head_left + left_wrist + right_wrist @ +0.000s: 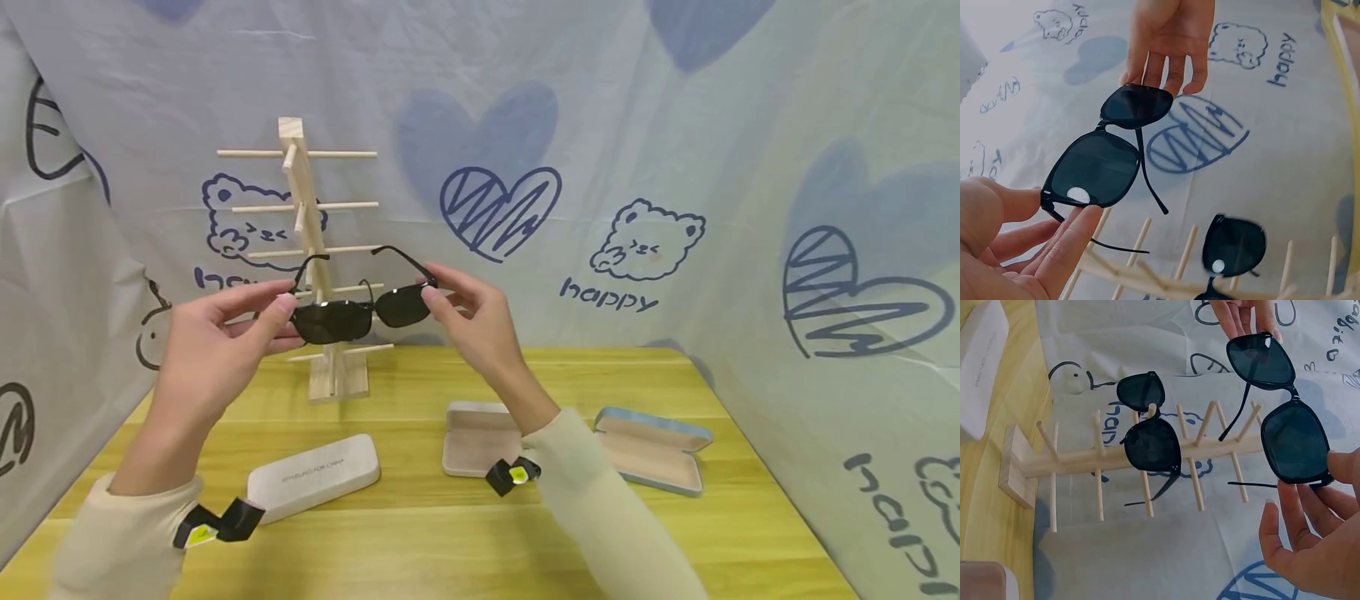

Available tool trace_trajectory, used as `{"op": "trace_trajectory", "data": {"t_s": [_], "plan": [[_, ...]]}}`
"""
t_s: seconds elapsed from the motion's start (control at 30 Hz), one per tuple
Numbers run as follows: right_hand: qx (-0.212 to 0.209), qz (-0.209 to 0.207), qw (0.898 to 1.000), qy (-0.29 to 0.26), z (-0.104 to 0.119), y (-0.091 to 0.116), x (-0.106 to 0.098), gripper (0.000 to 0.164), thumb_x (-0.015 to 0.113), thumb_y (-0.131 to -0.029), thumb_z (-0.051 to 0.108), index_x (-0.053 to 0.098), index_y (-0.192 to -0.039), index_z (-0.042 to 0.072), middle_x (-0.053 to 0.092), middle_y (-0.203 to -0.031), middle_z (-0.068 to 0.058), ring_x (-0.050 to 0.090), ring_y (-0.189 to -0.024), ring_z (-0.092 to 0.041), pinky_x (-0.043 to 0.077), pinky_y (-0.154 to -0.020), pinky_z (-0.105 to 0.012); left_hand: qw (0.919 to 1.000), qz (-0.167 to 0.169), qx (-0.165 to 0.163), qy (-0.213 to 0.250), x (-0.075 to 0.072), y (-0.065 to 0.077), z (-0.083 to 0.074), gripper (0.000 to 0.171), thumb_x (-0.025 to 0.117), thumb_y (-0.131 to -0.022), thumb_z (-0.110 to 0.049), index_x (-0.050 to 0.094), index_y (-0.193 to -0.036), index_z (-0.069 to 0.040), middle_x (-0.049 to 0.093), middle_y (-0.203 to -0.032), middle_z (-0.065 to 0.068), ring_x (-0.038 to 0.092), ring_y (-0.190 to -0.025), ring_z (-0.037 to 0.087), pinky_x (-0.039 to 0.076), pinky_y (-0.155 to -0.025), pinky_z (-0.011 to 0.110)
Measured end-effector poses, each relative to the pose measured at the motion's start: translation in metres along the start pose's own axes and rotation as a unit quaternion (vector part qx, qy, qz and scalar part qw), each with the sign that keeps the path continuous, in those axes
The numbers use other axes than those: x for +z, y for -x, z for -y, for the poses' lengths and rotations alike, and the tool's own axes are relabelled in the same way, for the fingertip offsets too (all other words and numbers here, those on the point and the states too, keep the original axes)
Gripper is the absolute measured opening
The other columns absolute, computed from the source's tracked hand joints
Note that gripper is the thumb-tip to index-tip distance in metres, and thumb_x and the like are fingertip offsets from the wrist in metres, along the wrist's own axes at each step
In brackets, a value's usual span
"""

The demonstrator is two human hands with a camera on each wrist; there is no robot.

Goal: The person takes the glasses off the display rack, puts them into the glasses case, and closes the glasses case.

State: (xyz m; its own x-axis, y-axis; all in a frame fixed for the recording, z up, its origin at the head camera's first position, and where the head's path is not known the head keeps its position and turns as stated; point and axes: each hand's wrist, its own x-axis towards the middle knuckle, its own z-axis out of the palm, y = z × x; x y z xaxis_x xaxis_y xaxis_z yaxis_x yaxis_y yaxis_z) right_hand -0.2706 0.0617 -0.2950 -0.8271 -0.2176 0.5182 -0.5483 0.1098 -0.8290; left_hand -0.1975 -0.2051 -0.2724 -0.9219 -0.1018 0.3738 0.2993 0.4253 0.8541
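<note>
Both hands hold a pair of black sunglasses (332, 322) with dark lenses, raised in front of a wooden peg stand (298, 179). My left hand (213, 342) pinches one outer end of the frame between thumb and fingers. At the other end, my right hand (480, 321) pinches the frame near the hinge. The temples are unfolded and point away toward the stand. A second pair of dark sunglasses (1152, 444) rests on the stand's pegs, seen in both wrist views; in the head view the held pair mostly hides it.
On the wooden table (405, 533), a closed white glasses case (315, 477) lies at left. An open pale case (480, 450) is partly behind the right forearm, and an open blue case (652, 454) lies at right. Printed cloth (495, 100) hangs behind and at the sides.
</note>
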Motion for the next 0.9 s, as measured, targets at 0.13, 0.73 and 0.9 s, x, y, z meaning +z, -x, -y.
{"op": "trace_trajectory", "data": {"t_s": [0.13, 0.73, 0.9], "plan": [[0.009, -0.011, 1.000, 0.011, -0.003, 0.010, -0.009, 0.036, 0.063, -0.104, 0.019, 0.065, -0.138, 0.009, 0.073, -0.130, -0.011, 0.068, -0.095, -0.026, 0.054, -0.078, -0.018, 0.9995, 0.015, 0.017, 0.024, 0.013, 0.005, 0.000, 0.047, 0.066, -0.102, -0.030, 0.063, -0.139, -0.002, 0.069, -0.112, -0.015, 0.076, -0.081, 0.000, 0.060, -0.079, 0.014], [0.068, 0.010, 0.997, 0.028, -0.025, 0.064, -0.047, 0.039, 0.065, -0.102, 0.014, 0.064, -0.140, 0.006, 0.072, -0.129, -0.017, 0.063, -0.083, -0.008, 0.050, -0.068, -0.017, 0.9940, 0.103, -0.021, 0.030, 0.054, 0.032, 0.016, 0.049, 0.065, -0.104, -0.025, 0.056, -0.147, -0.005, 0.066, -0.121, 0.021, 0.075, -0.084, -0.001, 0.036, -0.043, 0.024], [0.070, 0.014, 0.997, 0.039, -0.031, 0.073, -0.051, 0.040, 0.065, -0.101, 0.012, 0.063, -0.140, 0.003, 0.072, -0.127, -0.019, 0.066, -0.087, -0.006, 0.054, -0.073, -0.017, 0.9916, 0.117, -0.029, 0.046, 0.063, 0.034, 0.023, 0.048, 0.065, -0.103, -0.022, 0.057, -0.146, -0.002, 0.066, -0.122, 0.022, 0.077, -0.088, 0.005, 0.060, -0.071, 0.018]]}}
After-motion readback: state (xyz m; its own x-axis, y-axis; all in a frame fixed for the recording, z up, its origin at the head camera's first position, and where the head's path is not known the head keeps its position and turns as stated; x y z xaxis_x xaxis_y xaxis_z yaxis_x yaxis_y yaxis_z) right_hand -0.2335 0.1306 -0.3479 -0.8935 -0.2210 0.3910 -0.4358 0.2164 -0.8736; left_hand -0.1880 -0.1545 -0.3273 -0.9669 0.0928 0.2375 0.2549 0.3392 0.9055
